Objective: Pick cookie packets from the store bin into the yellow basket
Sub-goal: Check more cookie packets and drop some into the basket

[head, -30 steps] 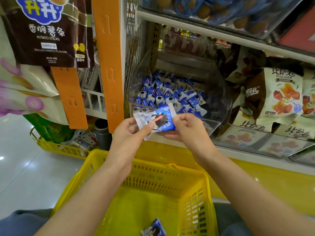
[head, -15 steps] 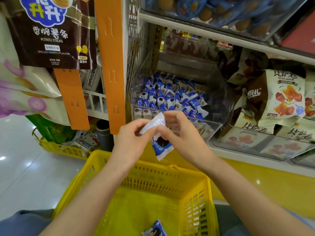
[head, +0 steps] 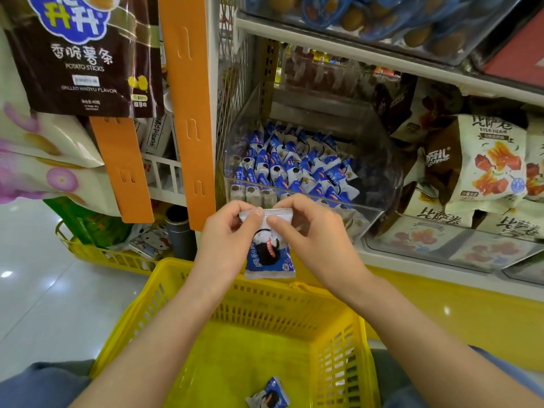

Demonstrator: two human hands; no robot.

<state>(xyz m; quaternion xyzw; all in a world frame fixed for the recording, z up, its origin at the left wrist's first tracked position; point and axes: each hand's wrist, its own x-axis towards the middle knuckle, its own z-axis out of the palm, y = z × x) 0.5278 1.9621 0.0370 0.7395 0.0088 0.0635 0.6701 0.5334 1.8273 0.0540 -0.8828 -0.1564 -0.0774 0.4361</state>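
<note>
Holding one cookie packet [head: 269,257] by its crimped top seal, we have both hands clamped on it. The left hand [head: 226,242] pinches the ten o'clock corner and the right hand [head: 318,245] the two o'clock corner, each between thumb and forefinger. It hangs upright above the far rim of the yellow basket [head: 265,316], which sits at six o'clock from our hands. A loose packet [head: 269,396] lies on the basket floor, at the view's six o'clock edge. At twelve o'clock from our hands, the clear store bin [head: 379,184] holds many blue-and-white packets [head: 294,169]. We judge the task barely begun: one packet is in, a second is in hand and not yet dropped, and plenty are left to pick.
</note>
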